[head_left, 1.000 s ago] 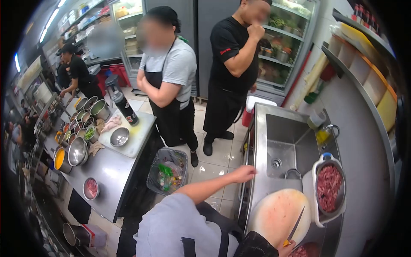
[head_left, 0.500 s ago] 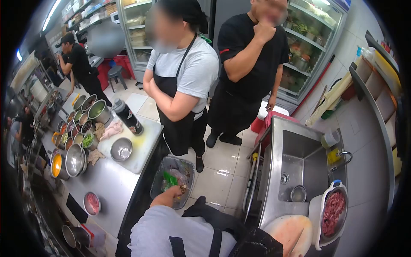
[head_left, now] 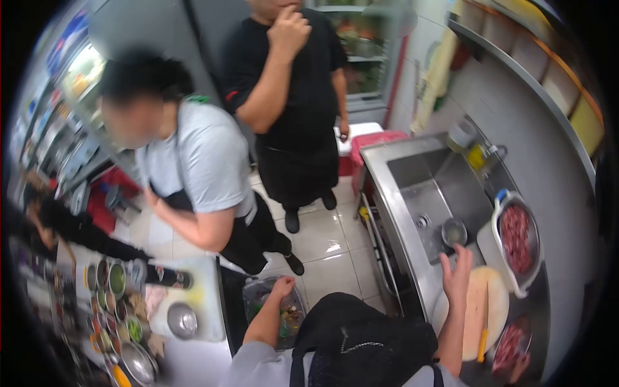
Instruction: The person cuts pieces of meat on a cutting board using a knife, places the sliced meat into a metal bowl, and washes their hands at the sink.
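Note:
Over the far side of a grey plastic bin is my left hand, its fingers curled closed. Anything inside them is hidden. Food scraps lie in the bin below. My right hand is raised beside a round cutting board, fingers apart and nothing in them. A knife with an orange-yellow handle rests on the board. Right of it, a metal bowl holds raw meat. A blurred hand, whose I cannot tell, is at that bowl's edge.
A steel sink with a small metal bowl stands ahead right. Beside it, a white tub carries a colander of meat. Two people stand close ahead. On the left counter are a metal bowl and several ingredient containers.
The view has turned right. My left hand has shifted towards the bin's far side. My right hand has come into view by the cutting board. The person in grey leans further forward.

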`<state>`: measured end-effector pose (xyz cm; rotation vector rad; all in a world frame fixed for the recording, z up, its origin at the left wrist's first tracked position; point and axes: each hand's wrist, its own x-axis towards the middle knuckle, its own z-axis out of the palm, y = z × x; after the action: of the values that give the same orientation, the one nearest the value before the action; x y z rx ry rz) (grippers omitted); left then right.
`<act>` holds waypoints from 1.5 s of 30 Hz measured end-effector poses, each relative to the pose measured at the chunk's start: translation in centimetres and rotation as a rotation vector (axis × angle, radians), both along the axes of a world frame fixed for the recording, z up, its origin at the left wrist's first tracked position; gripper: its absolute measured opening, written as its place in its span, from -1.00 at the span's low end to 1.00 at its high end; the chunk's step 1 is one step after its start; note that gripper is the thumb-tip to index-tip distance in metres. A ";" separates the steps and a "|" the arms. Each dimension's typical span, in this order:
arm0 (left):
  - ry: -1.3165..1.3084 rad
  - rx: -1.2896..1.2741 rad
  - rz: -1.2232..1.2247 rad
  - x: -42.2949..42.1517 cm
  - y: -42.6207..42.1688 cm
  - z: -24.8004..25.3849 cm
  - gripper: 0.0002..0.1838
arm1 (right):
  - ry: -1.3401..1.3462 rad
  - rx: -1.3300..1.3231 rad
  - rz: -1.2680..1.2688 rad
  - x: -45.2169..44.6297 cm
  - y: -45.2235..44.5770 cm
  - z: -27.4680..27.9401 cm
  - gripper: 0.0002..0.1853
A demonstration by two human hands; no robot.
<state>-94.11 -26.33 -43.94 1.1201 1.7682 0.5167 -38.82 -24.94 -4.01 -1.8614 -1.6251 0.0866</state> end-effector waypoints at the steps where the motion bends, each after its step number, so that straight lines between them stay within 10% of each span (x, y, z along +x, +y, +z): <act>1: -0.020 -0.035 -0.055 -0.3 0.0 -0.6 -0.60 | 0.008 -0.020 0.006 -0.7 0.9 0.5 -0.49; 13: -0.277 -0.076 -0.123 6.0 11.8 4.2 -0.68 | 0.342 -0.208 -0.057 3.6 13.9 -11.6 -0.31; 20: -0.325 0.172 -0.476 20.7 32.3 18.8 -0.60 | 0.581 -0.117 -0.512 20.1 32.7 -24.6 -0.06; 26: -0.370 0.268 -0.719 36.6 48.0 28.3 -0.64 | 0.455 0.220 -0.875 34.9 46.5 -20.4 -0.04; 35: -0.585 0.107 -0.896 64.2 58.8 21.1 -0.73 | 0.290 -0.126 -0.527 35.0 47.7 -16.1 -0.36; 37: -0.600 0.031 -0.891 69.9 58.6 19.2 -0.73 | 1.054 0.131 -0.389 33.8 49.1 -17.1 -0.64; 43: -0.708 -0.098 -0.608 80.3 55.4 20.2 -0.66 | 1.551 0.325 -0.252 32.5 48.6 -13.8 -0.59; 45: -0.652 0.146 -0.850 82.6 55.4 18.1 -0.70 | 1.579 0.368 -0.090 33.4 46.8 -14.6 -0.52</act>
<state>-11.51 29.03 -25.79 1.4620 0.6121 0.4074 -5.45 21.84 -18.59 -0.9437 -0.3718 0.8837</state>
